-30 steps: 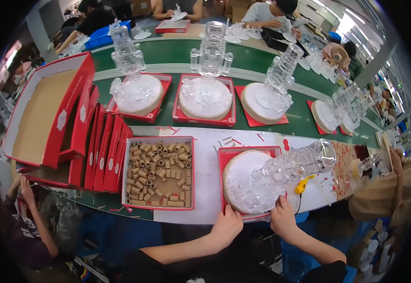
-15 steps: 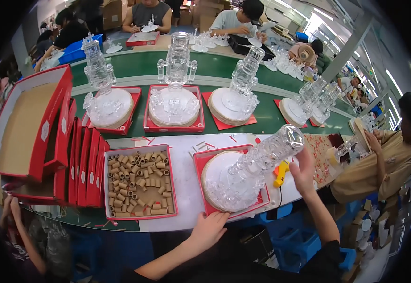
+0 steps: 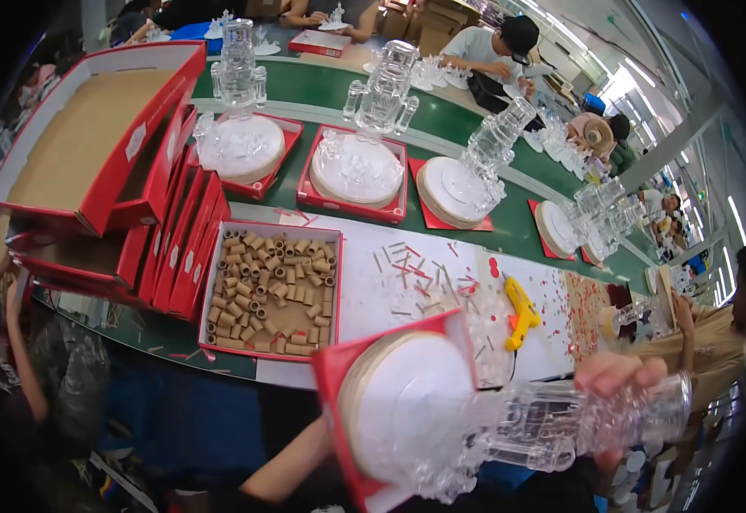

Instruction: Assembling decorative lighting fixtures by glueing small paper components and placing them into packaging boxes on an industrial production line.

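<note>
A clear plastic tower model leans far over to the right at the near edge of the table. My right hand is closed around its upper part. Its round white base with a tan rim sits in a shallow red cardboard tray, which is tilted too. My left forearm reaches up behind the tray's near side, where the hand and its fingers are hidden. A yellow glue gun lies on the table beyond the tower.
Left of the tower stands a red box of short cardboard tubes, beside stacked red trays. Several similar towers line the green bench. Glue sticks and red scraps litter the white sheet. A co-worker sits at right.
The tower and its red tray have come off the table toward me and tipped right. My right hand has closed on the tower's top; my left hand has gone behind the tray. The view has shifted.
</note>
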The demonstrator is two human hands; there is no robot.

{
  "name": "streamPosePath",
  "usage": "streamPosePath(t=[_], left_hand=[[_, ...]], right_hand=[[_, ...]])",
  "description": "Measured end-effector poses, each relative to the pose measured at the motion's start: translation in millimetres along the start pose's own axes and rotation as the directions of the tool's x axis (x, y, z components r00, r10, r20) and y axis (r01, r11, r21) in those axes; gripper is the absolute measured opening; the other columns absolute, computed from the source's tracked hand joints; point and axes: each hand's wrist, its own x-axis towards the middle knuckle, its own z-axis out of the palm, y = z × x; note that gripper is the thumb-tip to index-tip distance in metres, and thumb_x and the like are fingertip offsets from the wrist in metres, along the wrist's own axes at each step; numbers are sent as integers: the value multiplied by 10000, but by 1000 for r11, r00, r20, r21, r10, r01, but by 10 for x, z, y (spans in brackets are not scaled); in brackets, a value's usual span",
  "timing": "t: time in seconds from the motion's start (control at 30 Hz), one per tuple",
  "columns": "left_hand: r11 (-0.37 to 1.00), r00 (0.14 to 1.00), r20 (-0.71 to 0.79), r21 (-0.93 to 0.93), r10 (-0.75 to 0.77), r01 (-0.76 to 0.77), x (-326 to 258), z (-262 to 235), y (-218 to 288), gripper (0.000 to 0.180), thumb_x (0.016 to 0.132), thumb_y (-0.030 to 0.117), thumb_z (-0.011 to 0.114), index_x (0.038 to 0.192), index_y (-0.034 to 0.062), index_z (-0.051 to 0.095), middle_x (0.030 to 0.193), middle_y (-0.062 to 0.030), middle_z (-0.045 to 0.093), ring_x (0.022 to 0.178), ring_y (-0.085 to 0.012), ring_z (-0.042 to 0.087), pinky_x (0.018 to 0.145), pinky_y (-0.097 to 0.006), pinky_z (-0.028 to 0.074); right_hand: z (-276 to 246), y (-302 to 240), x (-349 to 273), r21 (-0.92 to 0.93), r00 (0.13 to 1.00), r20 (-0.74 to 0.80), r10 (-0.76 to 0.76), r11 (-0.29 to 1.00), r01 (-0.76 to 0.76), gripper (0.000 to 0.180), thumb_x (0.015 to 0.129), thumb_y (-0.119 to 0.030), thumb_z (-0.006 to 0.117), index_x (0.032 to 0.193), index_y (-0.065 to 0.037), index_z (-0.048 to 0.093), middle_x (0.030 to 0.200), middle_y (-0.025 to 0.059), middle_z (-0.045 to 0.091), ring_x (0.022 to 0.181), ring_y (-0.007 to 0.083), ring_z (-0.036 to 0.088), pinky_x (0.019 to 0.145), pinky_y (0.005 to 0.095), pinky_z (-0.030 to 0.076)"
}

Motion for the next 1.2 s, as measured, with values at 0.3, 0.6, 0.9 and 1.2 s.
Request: streamPosePath(t=[0.3, 0.6, 0.9, 1.2], left_hand=[[819, 995, 76, -574, 57, -3, 195, 89, -151, 632, 972, 469, 384, 1468, 93, 276, 1486, -134, 332, 1323, -299, 389, 1090, -463, 338], [935, 970, -7, -265, 242, -235, -461, 62, 365, 997, 843, 774, 270, 1449, -17, 249, 1486, -191, 312, 1377, -303, 296, 1130, -460, 208], [-208, 758, 74, 975, 648, 82, -479, 165, 1229, 601, 889, 209, 599, 1413, 34, 363, 1408, -227, 404, 1295, -386, 388, 1077, -466, 284], [-570, 742, 172, 756, 648, 322, 26, -382, 1457, 399, 815, 106, 613, 1207, 45, 576, 1195, -237, 531, 1079, -413, 503, 942, -481, 392]], right_hand=[[307, 288, 28, 89, 810, -366, 459, 883, -461, 753, 686, -393, 817, 1179, -72, 347, 941, 110, 563, 863, 264, 590, 798, 377, 489], [-135, 808, 130, -231, 869, -373, 325, 875, -426, 670, 760, -256, 731, 1285, -16, 392, 1048, 142, 597, 940, 222, 615, 882, 358, 498], [96, 1406, 358, -596, 949, -126, 289, 743, -305, 539, 755, -360, 738, 1105, 5, 551, 1043, 192, 619, 959, 351, 608, 835, 391, 483], [-904, 920, -1198, -713, 303, -473, 827, -157, -683, 520, 829, -466, 603, 1095, -19, 620, 1059, 178, 632, 987, 332, 613, 823, 424, 499]])
